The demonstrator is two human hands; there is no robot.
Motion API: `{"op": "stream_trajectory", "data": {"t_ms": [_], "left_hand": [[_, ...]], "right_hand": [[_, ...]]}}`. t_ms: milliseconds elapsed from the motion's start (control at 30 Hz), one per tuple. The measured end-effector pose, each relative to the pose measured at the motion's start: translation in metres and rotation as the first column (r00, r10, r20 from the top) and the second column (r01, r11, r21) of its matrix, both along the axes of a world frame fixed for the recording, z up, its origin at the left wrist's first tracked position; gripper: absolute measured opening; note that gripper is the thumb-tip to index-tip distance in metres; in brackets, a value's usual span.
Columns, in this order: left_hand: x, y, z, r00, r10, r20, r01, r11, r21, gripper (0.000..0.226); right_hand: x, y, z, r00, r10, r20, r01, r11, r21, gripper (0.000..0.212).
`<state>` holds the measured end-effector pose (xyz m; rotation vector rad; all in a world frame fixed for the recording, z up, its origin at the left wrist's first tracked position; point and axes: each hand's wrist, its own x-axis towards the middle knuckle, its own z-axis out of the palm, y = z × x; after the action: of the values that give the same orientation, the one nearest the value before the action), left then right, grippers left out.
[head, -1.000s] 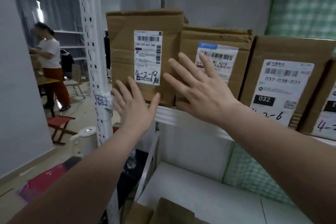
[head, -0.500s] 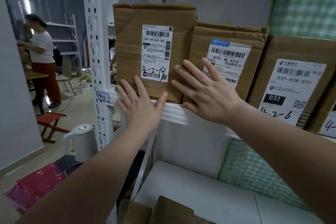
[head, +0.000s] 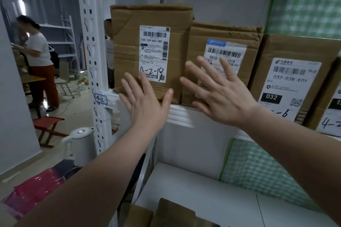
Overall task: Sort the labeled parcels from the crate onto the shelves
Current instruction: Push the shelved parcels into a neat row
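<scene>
Your left hand and right hand are both flat, fingers straight and splayed apart, holding nothing; contact with the cardboard cannot be told. The left lies over the lower front of the creased brown parcel marked 4-2-18, the right over the neighbouring parcel. Both boxes stand on the ribbed white shelf. Versus half a second ago, your right fingers now cover part of that label's text. A perforated upright stands to the left, with a white kettle and a person beyond.
</scene>
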<state>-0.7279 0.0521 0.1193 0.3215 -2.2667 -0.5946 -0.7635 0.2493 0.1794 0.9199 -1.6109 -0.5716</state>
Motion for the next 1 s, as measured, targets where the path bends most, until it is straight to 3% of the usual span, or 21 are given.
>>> {"op": "stream_trajectory", "data": {"t_ms": [267,767,867,1000], "left_hand": [[-0.002,0.062,0.01,0.955,-0.28,-0.096,0.225,0.898,-0.378,0.082],[-0.015,0.095,0.003,0.907,-0.364,-0.212,0.24,0.859,-0.452,0.075],[-0.016,0.111,0.01,0.859,-0.454,-0.235,0.245,0.769,-0.59,0.074],[-0.021,0.137,0.016,0.774,-0.602,-0.193,0.209,0.532,-0.821,0.072]], "right_hand": [[0.002,0.056,0.006,0.998,-0.008,-0.056,0.005,0.999,-0.053,0.061],[0.001,0.084,0.003,0.998,-0.029,-0.048,0.028,0.999,-0.028,0.063],[0.014,0.117,0.002,0.992,-0.074,-0.1,0.063,0.992,-0.105,0.067],[0.027,0.173,0.003,0.975,-0.191,-0.11,0.17,0.97,-0.175,0.067]]}}
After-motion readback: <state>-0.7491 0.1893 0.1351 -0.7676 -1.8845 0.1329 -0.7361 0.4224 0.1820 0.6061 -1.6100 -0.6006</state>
